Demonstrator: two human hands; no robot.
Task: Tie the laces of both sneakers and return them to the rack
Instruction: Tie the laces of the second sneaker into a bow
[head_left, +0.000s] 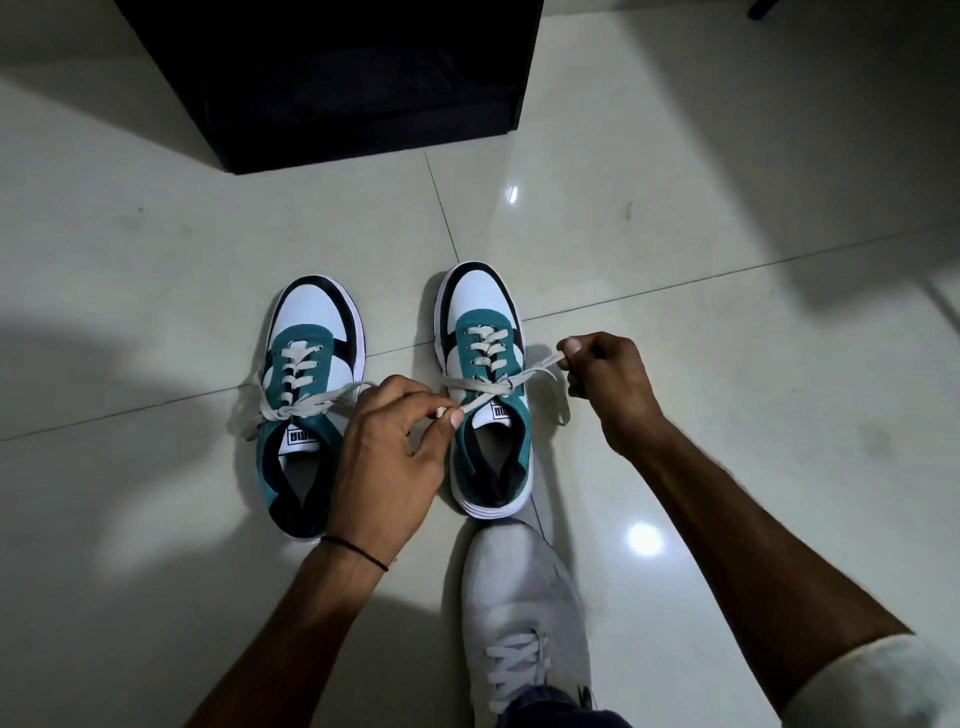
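Two teal, white and black sneakers stand side by side on the tiled floor (156, 260), toes toward a black rack (332, 78). Left sneaker (306, 384): laces knotted in a bow. Right sneaker (488, 374): laces crossed once over the tongue. Left hand (389, 457) pinches one lace end (478, 402); right hand (608, 384) pinches the other, pulled taut to the sides. Person's grey shoe (524, 603) sits just behind the right sneaker.

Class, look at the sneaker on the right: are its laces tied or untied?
Not fully tied. The right sneaker has only a crossed first knot; the left hand and right hand pull the lace ends apart.
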